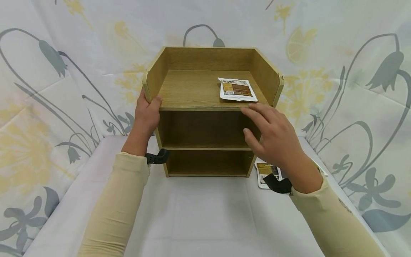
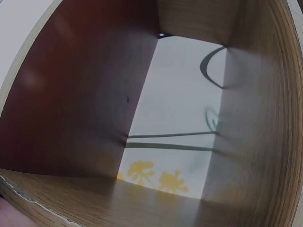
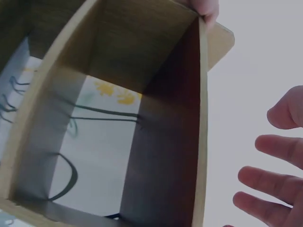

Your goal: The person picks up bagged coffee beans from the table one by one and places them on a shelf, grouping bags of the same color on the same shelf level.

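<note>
A small wooden shelf (image 1: 205, 108) with a walled top and two open tiers below stands on the white cloth. My left hand (image 1: 147, 113) grips its left side at the top board, thumb over the front edge, other fingers largely hidden behind the side. In the right wrist view, part of that left hand (image 3: 207, 8) shows on the board's edge. A white and brown packet (image 1: 237, 90) lies flat on the top board, towards the right. My right hand (image 1: 277, 137) hovers before the shelf's right front, its fingers (image 3: 272, 182) spread and holding nothing.
More packets (image 1: 264, 170) lie on the cloth beside the shelf's lower right, partly covered by my right wrist. A floral curtain (image 1: 346, 89) hangs behind and on both sides. Through the middle tier (image 2: 165, 113), the patterned cloth shows at the open back.
</note>
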`<action>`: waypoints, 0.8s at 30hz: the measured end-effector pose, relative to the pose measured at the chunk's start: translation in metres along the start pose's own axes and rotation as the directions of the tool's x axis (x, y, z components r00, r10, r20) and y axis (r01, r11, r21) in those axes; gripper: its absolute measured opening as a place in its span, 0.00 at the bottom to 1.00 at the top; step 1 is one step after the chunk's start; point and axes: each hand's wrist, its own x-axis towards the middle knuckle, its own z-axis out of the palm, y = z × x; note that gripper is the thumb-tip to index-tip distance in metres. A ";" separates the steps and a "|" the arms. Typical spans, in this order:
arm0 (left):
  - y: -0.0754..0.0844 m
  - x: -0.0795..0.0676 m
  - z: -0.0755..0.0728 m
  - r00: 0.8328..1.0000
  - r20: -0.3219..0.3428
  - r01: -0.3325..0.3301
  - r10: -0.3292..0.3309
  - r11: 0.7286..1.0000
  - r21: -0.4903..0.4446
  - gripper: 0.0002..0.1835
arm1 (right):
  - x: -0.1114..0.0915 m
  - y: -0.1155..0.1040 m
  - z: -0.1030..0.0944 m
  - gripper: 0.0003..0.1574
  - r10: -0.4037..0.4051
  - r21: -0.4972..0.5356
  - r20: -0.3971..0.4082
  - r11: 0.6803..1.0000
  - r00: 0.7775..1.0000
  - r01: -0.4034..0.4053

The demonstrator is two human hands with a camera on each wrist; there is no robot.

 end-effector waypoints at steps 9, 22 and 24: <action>0.000 0.001 0.001 1.000 0.003 -0.001 0.001 1.000 -0.007 0.25 | -0.034 0.006 0.000 0.27 0.018 -0.002 0.006 1.000 1.000 -0.018; -0.001 0.000 0.000 1.000 0.000 0.000 0.000 1.000 -0.014 0.24 | -0.077 0.019 0.015 0.24 0.093 0.003 0.023 0.996 0.995 -0.093; -0.001 0.000 0.001 1.000 0.001 -0.002 0.002 1.000 -0.018 0.24 | -0.084 0.022 0.018 0.24 0.110 -0.001 0.045 0.994 0.993 -0.110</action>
